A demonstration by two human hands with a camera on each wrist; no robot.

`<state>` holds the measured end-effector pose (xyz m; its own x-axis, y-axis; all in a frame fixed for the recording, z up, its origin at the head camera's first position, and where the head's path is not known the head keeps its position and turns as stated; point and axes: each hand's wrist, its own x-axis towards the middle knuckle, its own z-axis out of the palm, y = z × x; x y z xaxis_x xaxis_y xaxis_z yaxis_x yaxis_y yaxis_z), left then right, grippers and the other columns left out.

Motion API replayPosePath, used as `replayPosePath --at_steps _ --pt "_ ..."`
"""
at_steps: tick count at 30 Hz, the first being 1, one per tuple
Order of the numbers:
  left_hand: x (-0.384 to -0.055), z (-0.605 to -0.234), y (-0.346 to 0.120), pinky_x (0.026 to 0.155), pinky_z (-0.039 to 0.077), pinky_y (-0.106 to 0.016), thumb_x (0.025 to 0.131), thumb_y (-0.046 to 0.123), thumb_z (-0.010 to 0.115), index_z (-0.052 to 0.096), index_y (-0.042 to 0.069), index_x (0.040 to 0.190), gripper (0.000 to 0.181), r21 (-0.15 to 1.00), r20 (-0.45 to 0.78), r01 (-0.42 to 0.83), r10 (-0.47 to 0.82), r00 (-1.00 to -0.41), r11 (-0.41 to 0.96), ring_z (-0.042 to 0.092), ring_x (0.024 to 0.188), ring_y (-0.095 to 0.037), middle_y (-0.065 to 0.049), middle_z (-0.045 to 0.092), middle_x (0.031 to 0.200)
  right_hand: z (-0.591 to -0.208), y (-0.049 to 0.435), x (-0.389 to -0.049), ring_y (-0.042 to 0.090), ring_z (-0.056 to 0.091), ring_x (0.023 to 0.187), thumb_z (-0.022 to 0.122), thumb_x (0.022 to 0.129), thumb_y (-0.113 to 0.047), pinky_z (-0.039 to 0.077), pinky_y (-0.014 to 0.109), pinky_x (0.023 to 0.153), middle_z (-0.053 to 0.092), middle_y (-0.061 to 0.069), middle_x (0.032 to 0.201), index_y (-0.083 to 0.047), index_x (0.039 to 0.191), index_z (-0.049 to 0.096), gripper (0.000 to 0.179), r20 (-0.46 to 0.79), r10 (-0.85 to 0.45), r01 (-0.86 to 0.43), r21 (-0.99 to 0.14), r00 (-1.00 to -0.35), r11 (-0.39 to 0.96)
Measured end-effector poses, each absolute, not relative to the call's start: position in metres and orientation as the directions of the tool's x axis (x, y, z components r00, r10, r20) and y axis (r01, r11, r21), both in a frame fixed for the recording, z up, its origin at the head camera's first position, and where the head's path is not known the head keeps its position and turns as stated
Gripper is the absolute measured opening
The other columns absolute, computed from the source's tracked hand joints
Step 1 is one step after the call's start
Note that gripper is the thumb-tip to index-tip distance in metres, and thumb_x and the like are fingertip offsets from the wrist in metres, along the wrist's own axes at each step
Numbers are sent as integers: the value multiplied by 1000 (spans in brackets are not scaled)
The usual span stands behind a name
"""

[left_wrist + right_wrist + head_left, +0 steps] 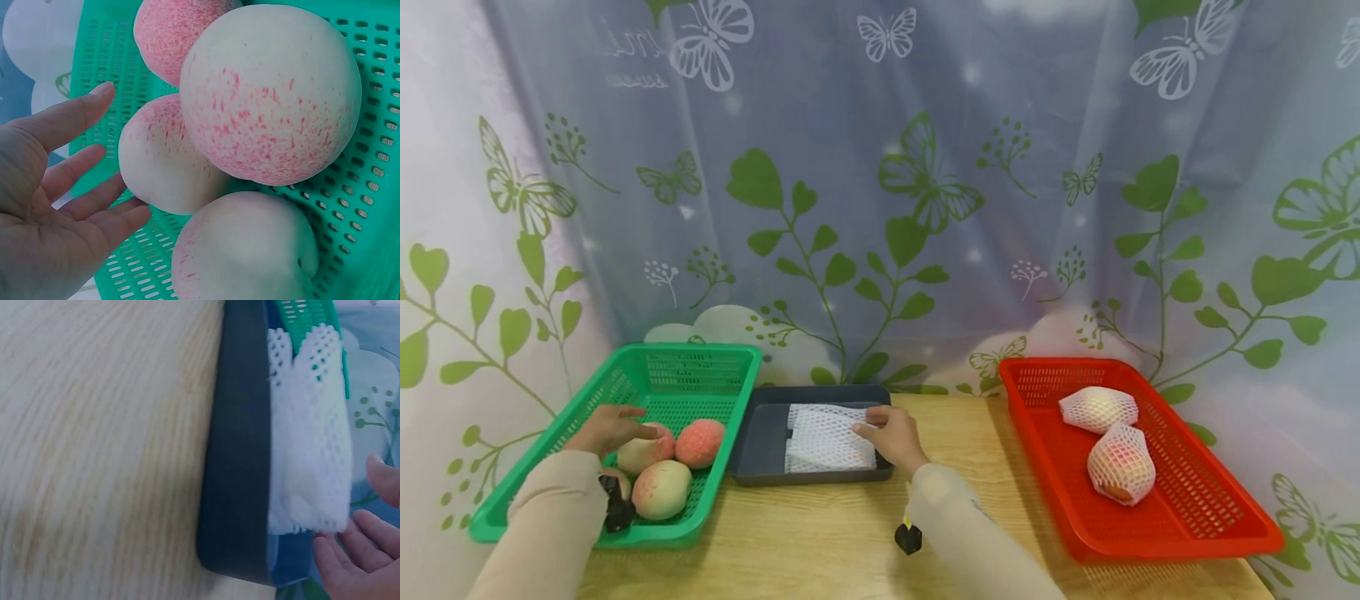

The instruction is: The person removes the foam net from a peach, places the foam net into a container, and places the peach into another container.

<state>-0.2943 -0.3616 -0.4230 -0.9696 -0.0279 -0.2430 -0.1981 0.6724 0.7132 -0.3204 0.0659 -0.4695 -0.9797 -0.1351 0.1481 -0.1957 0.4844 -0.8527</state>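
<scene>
My left hand (606, 430), fingers spread, is beside peaches (662, 490); my right hand (898, 435), unclenched, by foam nets (829, 439); backdrop lettering (638, 43) illegible.

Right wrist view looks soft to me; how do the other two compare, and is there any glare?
Right wrist: nets blurred, lower mesh smeared; left wrist: sharper, red speckles on the largest-looking peach distinct; head: mostly clear, small pale glare spots on the curtain.

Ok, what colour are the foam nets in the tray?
The foam nets are white, showing best in the head view.
</scene>
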Motion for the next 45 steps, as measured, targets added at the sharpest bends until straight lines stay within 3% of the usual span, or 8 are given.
replayPosePath --at_steps 7,18,25,32,39,45 --pt "-294 -418 -361 98 36 -64 88 25 69 27 -18 140 79 722 -210 -147 11 -978 676 31 124 -58 -42 24 142 -450 80 -317 30 62 107 71 88 -19 54 38 87 65 16 117 0 125 61 42 131 -144 -181 -890 -981 419" --pt "-289 -405 -337 94 43 -60 88 28 70 29 -15 141 80 675 -130 -28 82 -988 737 32 125 -57 -41 29 141 -429 115 -319 28 62 106 73 86 -22 53 39 89 66 15 116 -4 123 63 42 139 -72 -156 -925 -988 347" --pt "-294 -396 -306 94 43 -60 84 31 74 34 -11 142 82 685 -91 48 151 -984 727 30 128 -55 -37 32 143 -416 144 -318 31 60 112 72 87 -16 48 43 97 62 20 122 -2 125 61 43 159 -45 -166 -948 -986 272" --pt "-295 -387 -266 98 40 -60 85 38 73 34 -4 145 83 719 -84 78 197 -977 691 28 132 -54 -32 32 146 -396 177 -306 32 53 121 69 90 -24 43 46 102 55 20 133 -3 133 53 51 138 -80 -156 -942 -987 297" --pt "-292 -384 -216 103 37 -59 85 31 74 37 1 145 77 791 -76 81 229 -971 607 23 137 -49 -28 32 149 -397 215 -304 31 47 127 68 89 -34 40 49 105 50 16 139 -8 140 47 61 136 -111 -166 -928 -984 334" --pt "-287 -387 -179 104 36 -59 85 31 74 42 6 144 72 815 -49 121 276 -960 566 25 138 -47 -24 35 148 -395 238 -299 33 46 128 68 90 -33 41 50 104 50 16 140 -8 140 47 59 155 -93 -178 -913 -984 368"
